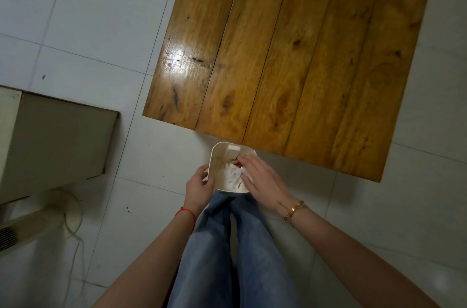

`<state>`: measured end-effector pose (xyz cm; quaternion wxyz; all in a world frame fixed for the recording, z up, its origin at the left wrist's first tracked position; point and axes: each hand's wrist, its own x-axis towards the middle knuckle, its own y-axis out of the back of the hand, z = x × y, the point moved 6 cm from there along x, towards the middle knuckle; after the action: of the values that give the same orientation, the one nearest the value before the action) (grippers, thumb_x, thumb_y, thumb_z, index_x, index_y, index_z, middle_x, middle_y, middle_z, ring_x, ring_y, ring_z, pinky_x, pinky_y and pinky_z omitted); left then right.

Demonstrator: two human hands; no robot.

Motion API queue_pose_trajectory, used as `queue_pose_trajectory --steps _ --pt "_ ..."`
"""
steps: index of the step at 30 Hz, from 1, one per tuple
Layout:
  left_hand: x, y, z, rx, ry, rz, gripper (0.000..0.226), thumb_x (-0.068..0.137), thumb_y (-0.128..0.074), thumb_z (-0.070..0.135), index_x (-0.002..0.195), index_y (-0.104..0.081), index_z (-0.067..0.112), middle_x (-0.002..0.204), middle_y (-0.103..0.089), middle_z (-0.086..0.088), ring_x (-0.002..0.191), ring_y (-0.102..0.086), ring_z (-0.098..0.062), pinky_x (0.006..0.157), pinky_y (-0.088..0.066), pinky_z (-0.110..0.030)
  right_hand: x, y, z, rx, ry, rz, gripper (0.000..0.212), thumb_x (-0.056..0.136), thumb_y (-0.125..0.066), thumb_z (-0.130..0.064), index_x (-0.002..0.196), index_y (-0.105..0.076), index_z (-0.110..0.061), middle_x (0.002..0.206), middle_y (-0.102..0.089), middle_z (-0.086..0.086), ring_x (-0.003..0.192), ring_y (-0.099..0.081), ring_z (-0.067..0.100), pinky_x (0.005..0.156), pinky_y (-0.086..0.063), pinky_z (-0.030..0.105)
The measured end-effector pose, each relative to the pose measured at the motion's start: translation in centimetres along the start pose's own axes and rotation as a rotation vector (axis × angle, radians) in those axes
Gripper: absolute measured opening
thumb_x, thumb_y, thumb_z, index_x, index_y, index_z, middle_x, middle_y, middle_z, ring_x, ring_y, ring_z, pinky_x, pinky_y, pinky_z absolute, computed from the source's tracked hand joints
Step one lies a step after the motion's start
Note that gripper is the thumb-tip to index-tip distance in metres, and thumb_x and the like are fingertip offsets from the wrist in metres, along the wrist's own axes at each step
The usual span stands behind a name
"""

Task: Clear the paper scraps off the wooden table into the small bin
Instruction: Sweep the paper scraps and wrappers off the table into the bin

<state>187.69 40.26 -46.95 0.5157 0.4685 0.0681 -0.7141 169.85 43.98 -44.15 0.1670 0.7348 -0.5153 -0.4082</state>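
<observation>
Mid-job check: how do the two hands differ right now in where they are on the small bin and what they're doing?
The left hand grips the small bin by its left rim from outside; the right hand reaches over the opening, fingers down on the paper scraps inside. The left wrist wears a red string, the right a gold bracelet. The left hand is curled around the wall, the right is spread flat. Both are at the bin, below the wooden table edge.

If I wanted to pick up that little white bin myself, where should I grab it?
Probably by the rim of the small bin, from above on its left wall. The left hand already clasps that edge; the mouth is open and upward, while the right hand covers the paper scraps inside.
</observation>
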Motion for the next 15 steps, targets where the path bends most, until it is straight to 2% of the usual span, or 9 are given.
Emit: queue_pose_trajectory --steps 2,5,10,15 --pt "-1.2 0.4 -0.2 0.017 0.003 0.0 0.036 0.091 -0.052 0.02 0.128 -0.052 0.016 0.122 -0.062 -0.01 0.092 -0.056 -0.011 0.079 -0.046 -0.02 -0.9 1.1 0.2 0.05 -0.118 0.105 0.046 0.101 -0.043 -0.027 0.144 -0.037 -0.013 0.148 -0.039 0.003 0.138 -0.031 0.017 0.115 -0.028 0.037" --pt "-3.2 1.2 -0.1 0.026 0.0 0.015 0.036 0.091 -0.053 0.021 0.127 -0.053 0.016 0.122 -0.063 -0.011 0.092 -0.057 -0.012 0.081 -0.047 -0.022 -2.4 1.8 0.2 0.133 -0.261 0.154 0.047 0.099 -0.046 -0.029 0.143 -0.037 -0.013 0.143 -0.043 0.003 0.132 -0.037 0.018 0.108 -0.032 0.03" --pt "-6.8 2.4 1.9 0.035 -0.032 0.013 0.037 0.091 -0.054 0.026 0.127 -0.053 0.017 0.123 -0.062 -0.01 0.107 -0.06 -0.022 0.084 -0.047 -0.025 -5.3 2.3 -1.0 0.182 -0.379 0.099 0.042 0.099 -0.045 -0.034 0.136 -0.043 -0.016 0.13 -0.052 0.004 0.12 -0.047 0.019 0.098 -0.042 0.032" --pt "-9.4 2.9 5.2 0.037 -0.079 0.036 0.038 0.09 -0.054 0.03 0.127 -0.053 0.02 0.124 -0.062 -0.008 0.108 -0.06 -0.021 0.079 -0.045 -0.021 -7.2 4.0 -1.9 0.297 -0.44 0.09 0.03 0.1 -0.04 -0.038 0.119 -0.053 -0.018 0.112 -0.058 0.0 0.103 -0.055 0.016 0.085 -0.051 0.033"
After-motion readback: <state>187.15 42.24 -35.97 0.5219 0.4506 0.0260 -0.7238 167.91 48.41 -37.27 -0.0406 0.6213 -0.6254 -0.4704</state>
